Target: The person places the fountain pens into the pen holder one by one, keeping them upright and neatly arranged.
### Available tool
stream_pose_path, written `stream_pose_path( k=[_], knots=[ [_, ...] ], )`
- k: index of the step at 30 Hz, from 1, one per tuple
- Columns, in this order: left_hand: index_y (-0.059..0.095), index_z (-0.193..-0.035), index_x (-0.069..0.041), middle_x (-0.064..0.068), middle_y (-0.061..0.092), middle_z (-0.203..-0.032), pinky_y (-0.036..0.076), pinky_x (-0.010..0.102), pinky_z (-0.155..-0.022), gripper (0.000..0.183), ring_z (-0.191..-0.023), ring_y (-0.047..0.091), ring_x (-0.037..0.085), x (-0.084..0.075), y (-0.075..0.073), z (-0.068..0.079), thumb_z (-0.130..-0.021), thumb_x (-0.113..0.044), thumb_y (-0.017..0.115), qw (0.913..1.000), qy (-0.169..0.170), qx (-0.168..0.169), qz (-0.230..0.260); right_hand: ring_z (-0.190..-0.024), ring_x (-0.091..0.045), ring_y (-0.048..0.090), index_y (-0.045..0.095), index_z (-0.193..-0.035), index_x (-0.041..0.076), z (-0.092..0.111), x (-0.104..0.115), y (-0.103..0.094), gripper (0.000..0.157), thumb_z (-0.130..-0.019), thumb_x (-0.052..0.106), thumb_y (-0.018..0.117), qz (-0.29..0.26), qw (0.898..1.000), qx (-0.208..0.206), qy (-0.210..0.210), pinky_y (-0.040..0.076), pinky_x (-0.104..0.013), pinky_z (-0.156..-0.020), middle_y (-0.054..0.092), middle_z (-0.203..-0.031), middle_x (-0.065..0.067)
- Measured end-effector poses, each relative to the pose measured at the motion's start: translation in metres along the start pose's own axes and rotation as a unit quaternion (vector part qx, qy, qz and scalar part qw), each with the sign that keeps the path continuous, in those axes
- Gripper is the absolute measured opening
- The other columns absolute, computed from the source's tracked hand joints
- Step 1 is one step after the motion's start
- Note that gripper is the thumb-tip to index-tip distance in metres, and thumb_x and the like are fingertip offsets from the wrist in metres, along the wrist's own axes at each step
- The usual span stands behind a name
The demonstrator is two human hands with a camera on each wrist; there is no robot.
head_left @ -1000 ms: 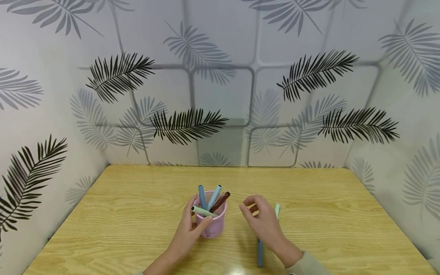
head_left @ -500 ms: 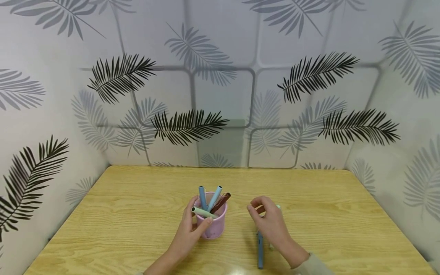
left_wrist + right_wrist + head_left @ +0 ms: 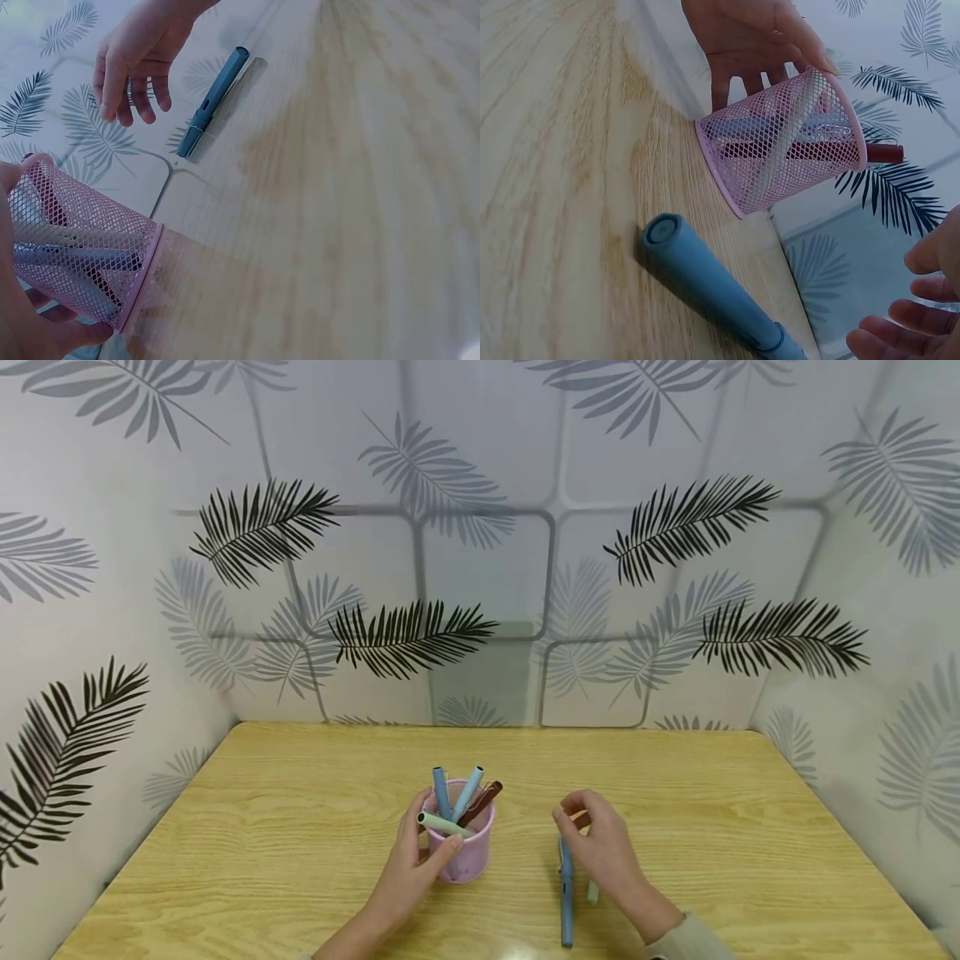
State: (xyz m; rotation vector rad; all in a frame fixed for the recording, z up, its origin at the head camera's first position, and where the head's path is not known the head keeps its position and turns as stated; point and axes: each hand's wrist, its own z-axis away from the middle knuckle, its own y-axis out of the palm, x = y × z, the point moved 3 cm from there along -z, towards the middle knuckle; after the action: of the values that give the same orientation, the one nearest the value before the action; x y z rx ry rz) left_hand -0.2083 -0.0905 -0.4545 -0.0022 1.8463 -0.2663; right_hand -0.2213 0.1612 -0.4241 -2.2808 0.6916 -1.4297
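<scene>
A pink mesh pen cup (image 3: 468,862) stands upright on the table, and my left hand (image 3: 401,868) holds it around its left side, thumb near the rim. In it lean several pens: a blue pen (image 3: 441,789), a light blue pen (image 3: 468,792), a dark red pen (image 3: 481,802) and a light green pen (image 3: 444,822). Right of the cup, a blue pen (image 3: 567,902) lies on the wood. My right hand (image 3: 603,852) hovers over that pen's far end, fingers loosely bent and holding nothing. A second light green pen (image 3: 593,892) shows only partly beneath this hand.
The wooden table (image 3: 300,827) reaches back to a wall (image 3: 480,568) patterned with feather-like leaves. Similar patterned panels rise at the left and right sides.
My right hand has moved to the right, away from the cup, uncovering more of the lying blue pen and covering the green one's far end. The left hand and cup stay put.
</scene>
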Motion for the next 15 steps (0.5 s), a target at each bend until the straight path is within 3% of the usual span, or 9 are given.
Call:
stream_pose_path(
  k=[15],
  knots=[
    [0.019,-0.146,-0.026,0.012,0.027,-0.141,0.048,0.031,-0.084,0.067,-0.119,0.040,0.028,0.001,0.000,0.000,-0.093,-0.027,0.059,1.0000,0.002,-0.005,-0.005,-0.073,-0.019,0.055,0.060,-0.097,0.002,-0.003,-0.014,-0.009,0.012,-0.089,0.011,0.064,0.038,0.998,-0.002,0.057,0.048,-0.025,-0.059,0.059,-0.089,-0.008]
  ],
)
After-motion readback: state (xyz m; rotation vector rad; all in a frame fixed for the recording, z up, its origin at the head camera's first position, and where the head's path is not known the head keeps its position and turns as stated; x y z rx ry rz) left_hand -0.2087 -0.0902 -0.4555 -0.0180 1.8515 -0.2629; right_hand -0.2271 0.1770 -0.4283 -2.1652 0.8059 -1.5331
